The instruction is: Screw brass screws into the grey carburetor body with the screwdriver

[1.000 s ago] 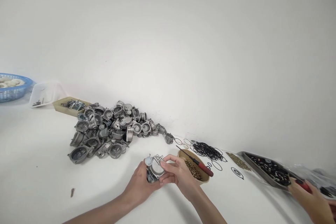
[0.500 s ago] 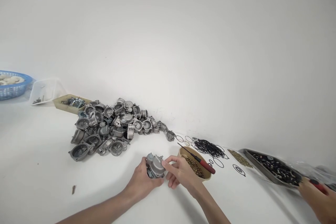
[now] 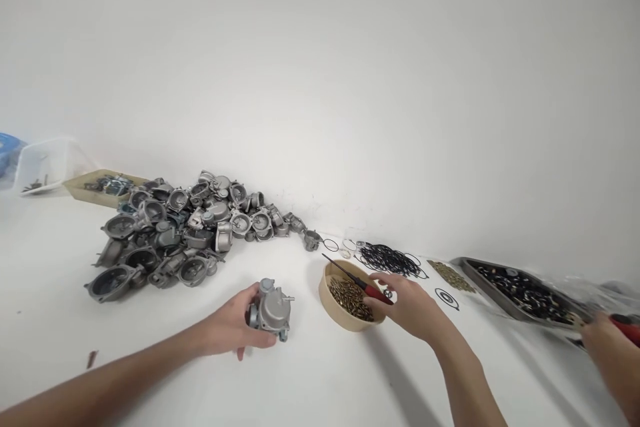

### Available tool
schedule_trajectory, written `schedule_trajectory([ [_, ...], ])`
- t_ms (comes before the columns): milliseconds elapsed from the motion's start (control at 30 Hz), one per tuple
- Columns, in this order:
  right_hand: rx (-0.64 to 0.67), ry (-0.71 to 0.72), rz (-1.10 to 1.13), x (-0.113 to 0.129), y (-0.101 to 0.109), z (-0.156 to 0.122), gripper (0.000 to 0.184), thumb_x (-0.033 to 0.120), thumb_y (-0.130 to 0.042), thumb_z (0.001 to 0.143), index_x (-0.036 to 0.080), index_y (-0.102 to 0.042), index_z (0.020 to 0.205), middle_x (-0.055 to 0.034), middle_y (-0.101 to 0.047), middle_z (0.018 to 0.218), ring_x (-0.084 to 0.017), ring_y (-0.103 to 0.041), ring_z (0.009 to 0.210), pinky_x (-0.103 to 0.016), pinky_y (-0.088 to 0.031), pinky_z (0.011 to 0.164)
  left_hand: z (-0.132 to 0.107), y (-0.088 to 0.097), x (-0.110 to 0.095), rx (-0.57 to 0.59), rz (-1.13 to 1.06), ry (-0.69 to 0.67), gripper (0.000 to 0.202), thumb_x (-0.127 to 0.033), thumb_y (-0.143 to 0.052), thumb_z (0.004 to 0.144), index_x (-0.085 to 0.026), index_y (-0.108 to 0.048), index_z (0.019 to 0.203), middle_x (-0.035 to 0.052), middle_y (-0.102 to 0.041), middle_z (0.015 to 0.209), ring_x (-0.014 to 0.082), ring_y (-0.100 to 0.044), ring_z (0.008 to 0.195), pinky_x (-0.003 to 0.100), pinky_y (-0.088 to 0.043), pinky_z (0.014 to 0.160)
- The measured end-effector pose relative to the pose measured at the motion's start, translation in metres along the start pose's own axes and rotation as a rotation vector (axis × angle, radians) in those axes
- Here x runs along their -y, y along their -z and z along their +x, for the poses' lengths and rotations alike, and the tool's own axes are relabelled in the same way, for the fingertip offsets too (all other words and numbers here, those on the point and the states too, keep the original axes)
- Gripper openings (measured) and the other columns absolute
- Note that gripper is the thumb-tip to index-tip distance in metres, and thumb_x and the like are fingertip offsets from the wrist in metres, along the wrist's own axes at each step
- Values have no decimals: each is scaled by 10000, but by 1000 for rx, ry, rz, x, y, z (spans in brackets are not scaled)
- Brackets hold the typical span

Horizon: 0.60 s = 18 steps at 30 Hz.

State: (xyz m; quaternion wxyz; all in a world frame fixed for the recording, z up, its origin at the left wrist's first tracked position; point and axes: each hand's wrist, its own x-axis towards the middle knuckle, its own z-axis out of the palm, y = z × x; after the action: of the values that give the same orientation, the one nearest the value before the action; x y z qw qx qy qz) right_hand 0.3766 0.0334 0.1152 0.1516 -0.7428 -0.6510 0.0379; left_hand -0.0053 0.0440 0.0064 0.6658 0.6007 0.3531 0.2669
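My left hand (image 3: 235, 323) is closed round a grey metal carburetor (image 3: 274, 310), its rounded bowl facing up, just above the white table. At the right, the fingers and thumb of my right hand (image 3: 407, 303) close round the red handle of a screwdriver (image 3: 373, 291). Its dark shaft points left and away, over a round tan bowl (image 3: 330, 310). Inside that bowl lie many brass-coloured screws (image 3: 350, 297). Part of the handle is hidden by my thumb.
A large pile of grey carburetor parts (image 3: 193, 237) lies at the left. Black rubber rings (image 3: 393, 260), small brass pieces (image 3: 450, 275) and a metal tray (image 3: 505, 300) stretch along the wall. At the right edge, another person's hand (image 3: 607, 347) holds a red-handled tool.
My right hand has left the carburetor and moved right to the screwdriver on the bowl. My left hand keeps the carburetor, now farther left. The view has shifted right.
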Motion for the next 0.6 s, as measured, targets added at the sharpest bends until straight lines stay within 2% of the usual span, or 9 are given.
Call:
schedule_trajectory([
  [133,19,-7,-77,-10,-13,-1,153,438,-765,773,309,-760,855,-75,-777,953,-340,-710,930,-387,-486,687,0,7,11,104,-4,-25,802,-389,-914,739,-164,-537,1410,143,-679,1264,165,-664,779,177,-510,437],
  [200,-3,11,-76,-8,-17,0,123,411,-768,779,290,-744,781,-70,-766,945,-308,-705,895,-368,-475,679,-1,8,15,112,-19,-45,810,-413,-908,761,-174,-526,1434,142,-678,1266,174,-667,805,182,-520,459],
  [300,-53,39,-15,-7,-16,0,128,415,-783,778,289,-773,790,-61,-780,968,-288,-709,875,-363,-492,693,-4,9,19,125,-28,-49,842,-429,-905,774,-201,-503,1478,135,-681,1282,194,-666,859,208,-546,522],
  [433,-152,87,188,-7,-4,-3,227,490,-769,815,290,-809,916,-55,-810,944,-276,-737,844,-375,-569,719,-8,9,20,144,-48,-41,820,-439,-901,788,-218,-504,1471,121,-695,1260,188,-656,848,247,-559,599],
  [533,-269,99,380,-5,2,-9,400,611,-755,840,238,-776,982,-91,-809,948,-282,-765,821,-368,-623,652,-11,8,16,137,-67,-64,795,-441,-902,793,-250,-487,1444,119,-679,1307,176,-657,829,240,-547,593],
  [600,-348,94,485,-1,2,-13,448,643,-742,868,210,-730,984,-104,-792,916,-286,-781,803,-349,-637,594,-12,5,15,112,-78,-67,863,-438,-910,785,-291,-414,1475,123,-645,1383,175,-668,830,221,-532,561],
])
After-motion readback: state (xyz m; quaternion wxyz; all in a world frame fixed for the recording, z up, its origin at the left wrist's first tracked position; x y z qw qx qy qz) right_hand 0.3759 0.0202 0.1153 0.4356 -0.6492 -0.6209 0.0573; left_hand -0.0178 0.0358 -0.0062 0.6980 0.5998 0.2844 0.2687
